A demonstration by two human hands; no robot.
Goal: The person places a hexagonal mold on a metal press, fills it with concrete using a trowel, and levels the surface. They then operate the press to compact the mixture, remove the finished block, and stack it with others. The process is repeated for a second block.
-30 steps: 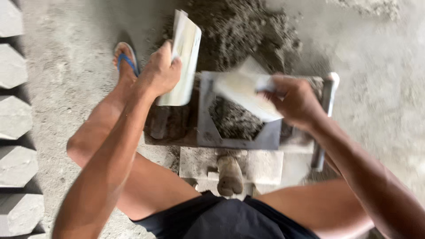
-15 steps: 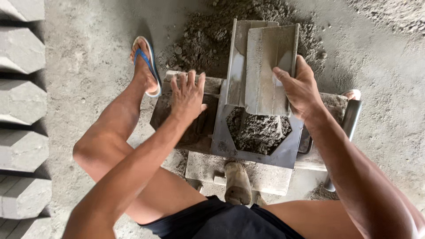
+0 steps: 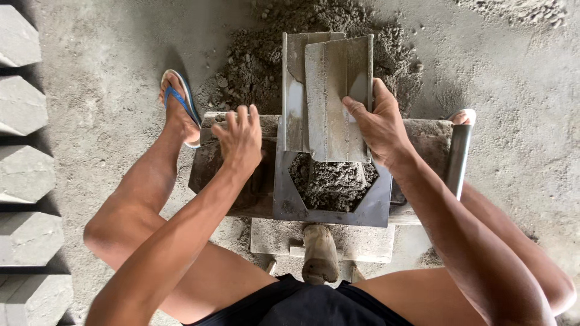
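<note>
Since half a second ago little has shifted: right hand (image 3: 377, 127), fingers clamped on the grey metal plate (image 3: 337, 96) above the hexagonal mould (image 3: 329, 187), left hand (image 3: 241, 142) spread beside it; plate could slip, spilling mix.

The metal plate (image 3: 337, 99) covers the far half of the hexagonal mould (image 3: 329, 181), so only its near part lies open from above. The soil heap (image 3: 326, 36) blocks the far side, concrete blocks (image 3: 24, 175) line the left, and bare floor (image 3: 519, 90) stays free to the right.
</note>
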